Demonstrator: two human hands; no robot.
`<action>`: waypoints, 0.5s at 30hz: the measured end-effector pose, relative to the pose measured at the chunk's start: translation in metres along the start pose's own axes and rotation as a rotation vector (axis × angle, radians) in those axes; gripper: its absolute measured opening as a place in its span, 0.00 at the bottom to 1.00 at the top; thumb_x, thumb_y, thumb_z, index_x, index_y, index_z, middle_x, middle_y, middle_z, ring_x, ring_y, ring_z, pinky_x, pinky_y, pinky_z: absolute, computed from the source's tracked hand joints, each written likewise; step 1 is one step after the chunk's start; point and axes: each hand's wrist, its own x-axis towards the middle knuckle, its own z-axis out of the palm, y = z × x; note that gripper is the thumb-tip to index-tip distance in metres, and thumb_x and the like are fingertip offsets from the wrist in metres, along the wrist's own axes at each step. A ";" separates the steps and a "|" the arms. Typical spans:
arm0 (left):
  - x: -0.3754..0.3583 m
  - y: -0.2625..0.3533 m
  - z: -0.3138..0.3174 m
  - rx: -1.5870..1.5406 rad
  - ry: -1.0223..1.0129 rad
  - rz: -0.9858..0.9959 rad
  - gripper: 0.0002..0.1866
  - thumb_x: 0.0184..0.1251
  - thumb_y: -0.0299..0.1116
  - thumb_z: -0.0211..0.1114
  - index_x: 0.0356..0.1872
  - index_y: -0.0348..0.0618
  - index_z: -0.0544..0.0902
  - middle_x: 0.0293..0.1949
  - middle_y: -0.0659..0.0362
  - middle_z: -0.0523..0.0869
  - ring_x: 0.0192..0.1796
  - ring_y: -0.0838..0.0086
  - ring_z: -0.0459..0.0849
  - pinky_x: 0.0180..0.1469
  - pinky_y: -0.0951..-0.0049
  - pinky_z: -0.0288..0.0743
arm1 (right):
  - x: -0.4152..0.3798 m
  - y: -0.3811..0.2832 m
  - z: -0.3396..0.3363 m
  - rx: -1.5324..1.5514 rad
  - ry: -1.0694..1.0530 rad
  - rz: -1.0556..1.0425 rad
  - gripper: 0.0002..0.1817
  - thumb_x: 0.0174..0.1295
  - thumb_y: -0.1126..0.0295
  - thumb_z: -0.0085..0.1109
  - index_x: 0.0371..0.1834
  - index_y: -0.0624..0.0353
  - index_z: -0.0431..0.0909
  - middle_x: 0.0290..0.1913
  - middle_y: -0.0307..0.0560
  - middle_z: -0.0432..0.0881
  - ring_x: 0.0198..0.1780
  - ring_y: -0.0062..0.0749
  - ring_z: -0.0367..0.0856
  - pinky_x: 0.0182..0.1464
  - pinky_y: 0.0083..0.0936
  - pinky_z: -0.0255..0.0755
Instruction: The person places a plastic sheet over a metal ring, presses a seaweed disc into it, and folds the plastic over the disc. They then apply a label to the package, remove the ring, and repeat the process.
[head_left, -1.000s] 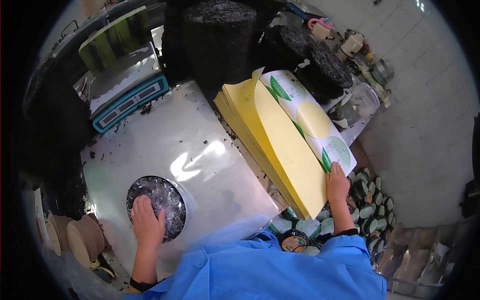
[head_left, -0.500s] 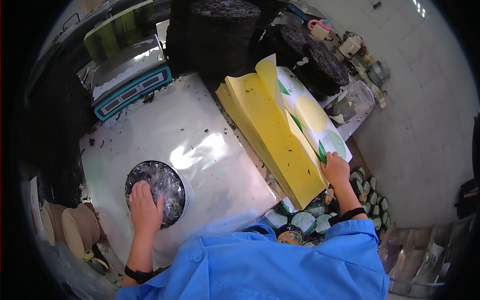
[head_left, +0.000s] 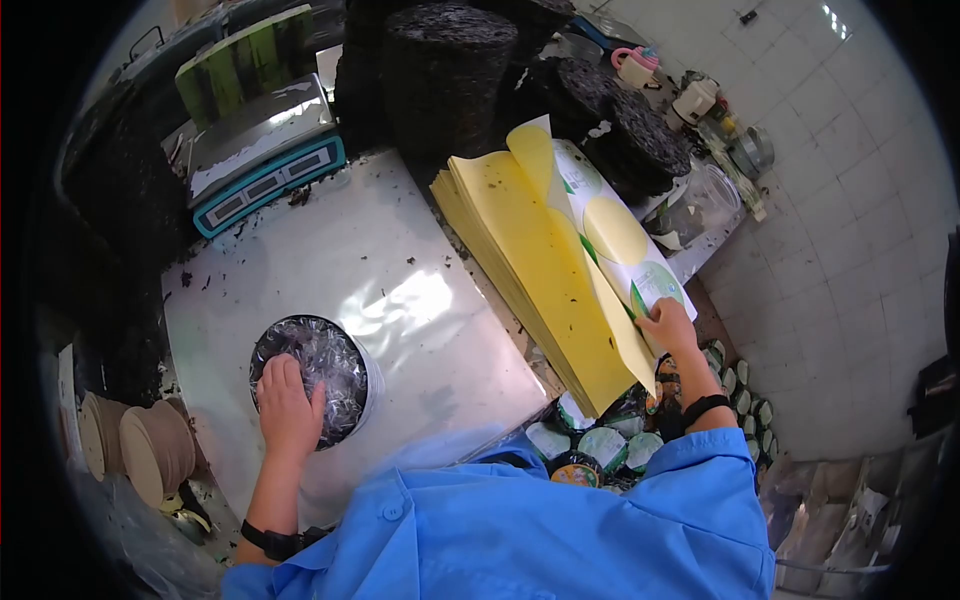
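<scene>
My left hand lies over the left part of a round, dark stack wrapped in crinkled clear plastic film, its thumb apart from the fingers. The stack stands on a shiny metal plate. To the right, my right hand pinches the near edge of a white sheet of round green-and-cream labels. Against it lies a thick pile of yellow backing paper, its top sheet curled up at the far end. Exactly how many layers the right fingers hold is hidden.
A teal digital scale stands at the back left. Large dark round cakes rise behind. Several wrapped, labelled rounds lie by the near right edge. Rope spools stand at left, and a clear jar at right.
My right hand has shifted slightly up and left with the label sheet's edge. My left hand stays on the wrapped stack. The whole view has moved a little.
</scene>
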 end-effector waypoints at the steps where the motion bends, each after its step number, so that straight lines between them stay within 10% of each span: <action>1: 0.001 0.001 0.001 0.000 0.002 0.000 0.25 0.62 0.39 0.66 0.55 0.35 0.71 0.59 0.48 0.74 0.67 0.52 0.68 0.70 0.55 0.59 | 0.006 0.030 0.003 0.245 -0.001 0.143 0.18 0.55 0.58 0.72 0.26 0.59 0.74 0.20 0.42 0.72 0.27 0.39 0.76 0.36 0.34 0.72; 4: 0.000 -0.001 0.002 0.016 0.016 -0.005 0.25 0.61 0.39 0.66 0.55 0.35 0.71 0.58 0.48 0.74 0.67 0.53 0.68 0.69 0.54 0.59 | -0.013 0.174 -0.040 0.975 0.226 0.623 0.09 0.62 0.66 0.65 0.28 0.54 0.75 0.25 0.33 0.74 0.29 0.24 0.76 0.32 0.20 0.69; 7: 0.004 0.003 -0.003 -0.036 0.019 -0.005 0.24 0.60 0.40 0.67 0.51 0.35 0.74 0.57 0.48 0.75 0.66 0.53 0.69 0.68 0.54 0.61 | -0.057 0.221 -0.120 1.223 0.542 0.627 0.20 0.68 0.58 0.60 0.57 0.56 0.74 0.55 0.44 0.79 0.60 0.34 0.75 0.61 0.44 0.70; 10: 0.006 0.000 -0.006 -0.038 0.042 0.007 0.22 0.59 0.42 0.68 0.48 0.37 0.77 0.55 0.50 0.76 0.65 0.56 0.71 0.65 0.56 0.64 | -0.008 0.098 -0.126 1.153 0.618 0.480 0.30 0.69 0.58 0.57 0.70 0.62 0.65 0.64 0.53 0.73 0.66 0.41 0.72 0.68 0.47 0.64; 15: -0.004 -0.004 -0.006 -0.114 0.011 -0.002 0.27 0.60 0.43 0.68 0.53 0.34 0.75 0.58 0.49 0.75 0.67 0.56 0.69 0.67 0.57 0.63 | 0.007 -0.266 -0.036 0.929 0.279 -0.556 0.15 0.71 0.75 0.50 0.57 0.66 0.79 0.69 0.51 0.73 0.73 0.46 0.68 0.76 0.42 0.56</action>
